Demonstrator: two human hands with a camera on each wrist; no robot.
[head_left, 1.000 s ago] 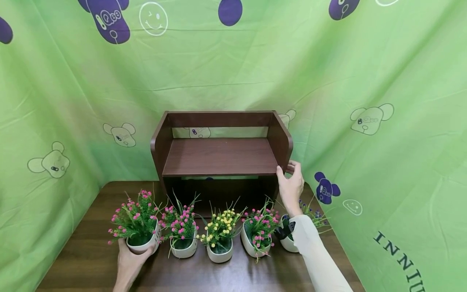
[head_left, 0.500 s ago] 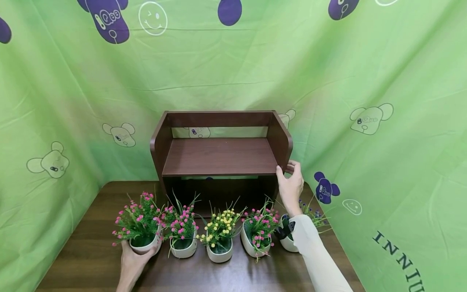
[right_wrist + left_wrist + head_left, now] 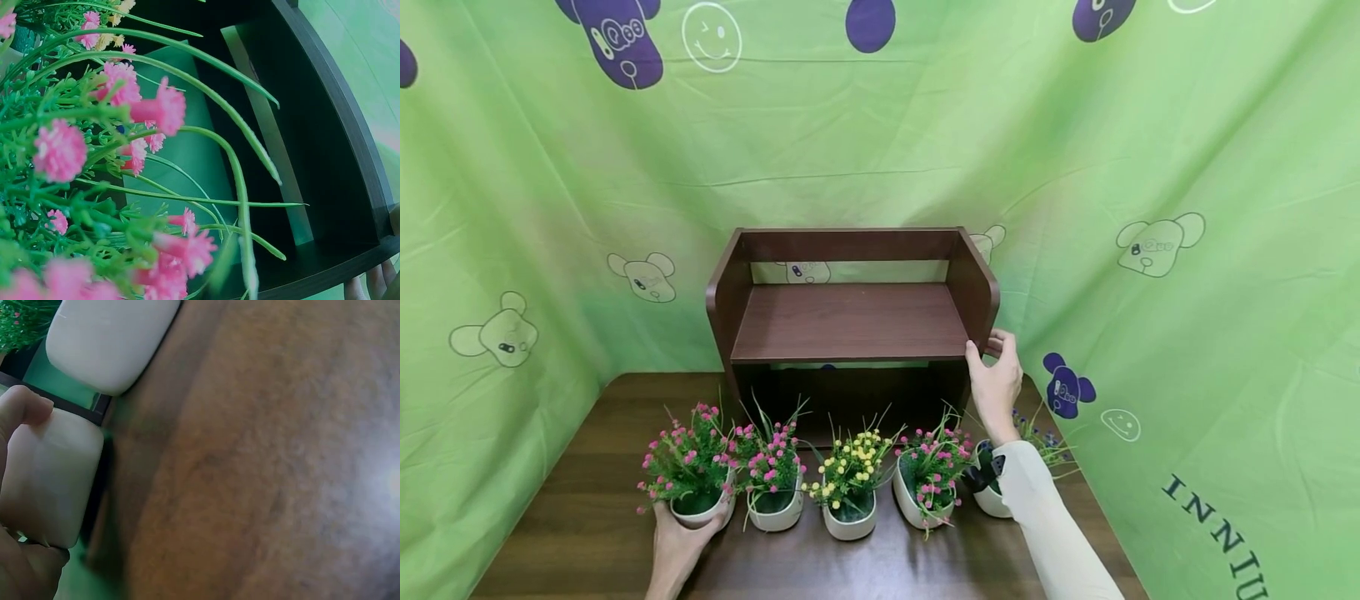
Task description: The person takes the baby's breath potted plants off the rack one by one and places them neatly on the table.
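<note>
At the left end of a row of potted artificial flowers, my left hand (image 3: 679, 543) grips a white flowerpot (image 3: 703, 515) with pink blooms from its near side. In the left wrist view, the thumb and fingers clasp that pot's smooth white wall (image 3: 53, 472), its base just over or on the wood. My right hand (image 3: 997, 382) holds the right side panel of a dark brown two-tier shelf (image 3: 853, 321), thumb at the front edge and fingers behind. Some right fingertips (image 3: 375, 282) show at the panel in the right wrist view.
Beside the held pot stand another pink-flowered pot (image 3: 775, 515), a yellow-flowered pot (image 3: 850, 528) and a further pink one (image 3: 917, 508). A blue-flowered pot (image 3: 992, 502) sits partly under my right forearm. The brown table (image 3: 565, 508) meets green printed cloth (image 3: 865, 150) behind.
My left hand has moved right and slightly nearer with the pink-flowered pot, closing the gap to its neighbour. My right hand stays on the shelf's side.
</note>
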